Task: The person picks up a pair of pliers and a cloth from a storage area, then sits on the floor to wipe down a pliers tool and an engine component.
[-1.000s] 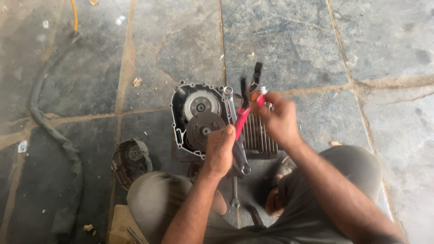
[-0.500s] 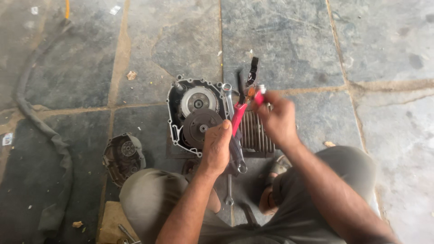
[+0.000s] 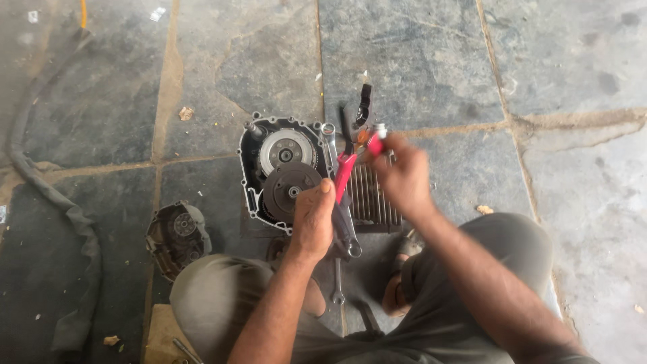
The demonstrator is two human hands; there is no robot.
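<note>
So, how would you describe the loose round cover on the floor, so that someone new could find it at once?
Start at the open engine case on the stone floor, in front of the person's knees. Look to its left, past the left hand: a separate dark, round engine cover lies alone beside the left knee. Unlike the case, nothing touches it, and it lies hollow side up.

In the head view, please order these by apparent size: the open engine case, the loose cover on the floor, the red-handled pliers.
1. Open engine case, largest.
2. Loose cover.
3. Red-handled pliers, partly hidden by the right hand, so unsure.

Engine (image 3: 286, 168) on stone floor (image 3: 418, 61)
</note>
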